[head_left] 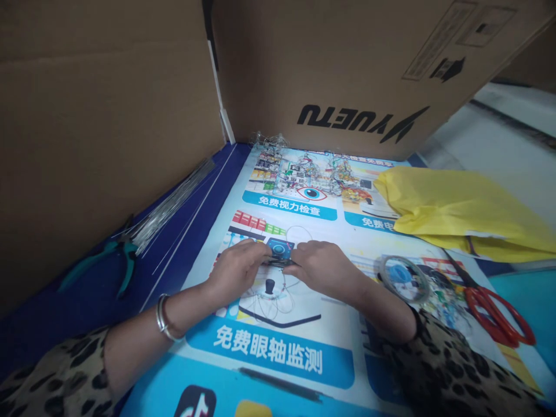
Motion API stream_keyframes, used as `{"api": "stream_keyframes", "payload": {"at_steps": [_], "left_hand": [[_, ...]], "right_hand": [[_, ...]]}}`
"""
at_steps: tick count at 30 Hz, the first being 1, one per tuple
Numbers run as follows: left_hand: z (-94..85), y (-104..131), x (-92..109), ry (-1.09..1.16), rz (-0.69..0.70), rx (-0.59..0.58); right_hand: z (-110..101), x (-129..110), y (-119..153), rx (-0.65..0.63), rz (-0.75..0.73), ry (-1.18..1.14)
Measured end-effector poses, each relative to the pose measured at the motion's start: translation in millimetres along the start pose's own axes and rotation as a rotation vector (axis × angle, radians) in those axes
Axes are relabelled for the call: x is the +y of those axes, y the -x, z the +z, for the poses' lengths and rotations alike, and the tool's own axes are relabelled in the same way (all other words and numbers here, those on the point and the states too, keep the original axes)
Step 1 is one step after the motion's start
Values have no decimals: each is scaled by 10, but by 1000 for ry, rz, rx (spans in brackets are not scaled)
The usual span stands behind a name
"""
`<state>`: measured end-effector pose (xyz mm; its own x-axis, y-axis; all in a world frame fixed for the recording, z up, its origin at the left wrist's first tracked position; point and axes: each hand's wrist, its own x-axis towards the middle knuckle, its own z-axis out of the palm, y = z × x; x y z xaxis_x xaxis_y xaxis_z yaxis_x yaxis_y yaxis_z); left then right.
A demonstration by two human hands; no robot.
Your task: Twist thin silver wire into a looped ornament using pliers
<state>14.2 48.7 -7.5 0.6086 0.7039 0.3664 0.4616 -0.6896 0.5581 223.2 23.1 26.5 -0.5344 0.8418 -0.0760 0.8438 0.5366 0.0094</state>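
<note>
Both hands meet over a printed poster (pixel 278 347). My left hand (pixel 241 263) is closed, its fingertips pinching one end of a thin wire bundle (pixel 278 262). On the other end my right hand (pixel 319 266) is closed too, thumb and fingers pressed together. Fine loops of wire (pixel 278 313) spread from the bundle over the poster, below and above the hands. How the strands cross between the fingertips is too small to tell. A dark thin stick or wire bundle (pixel 280 382) lies nearer to me.
Teal-handled pliers (pixel 125 255) lie at left beside a bundle of straight wires (pixel 169 202). Wire tangles (pixel 334 174) lie at the back before a cardboard box (pixel 339 69). At right are a tape roll (pixel 403 279), red-handled scissors (pixel 499 315) and a yellow bag (pixel 469 205).
</note>
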Motion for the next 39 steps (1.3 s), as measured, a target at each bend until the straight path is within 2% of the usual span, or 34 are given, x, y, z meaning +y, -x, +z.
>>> {"api": "stream_keyframes", "payload": {"at_steps": [26, 39], "left_hand": [[1, -2, 11, -9, 20, 4], [-16, -16, 61, -114, 107, 11]], "right_hand": [[28, 4, 1, -2, -5, -1], [26, 8, -10, -41, 2, -18]]}}
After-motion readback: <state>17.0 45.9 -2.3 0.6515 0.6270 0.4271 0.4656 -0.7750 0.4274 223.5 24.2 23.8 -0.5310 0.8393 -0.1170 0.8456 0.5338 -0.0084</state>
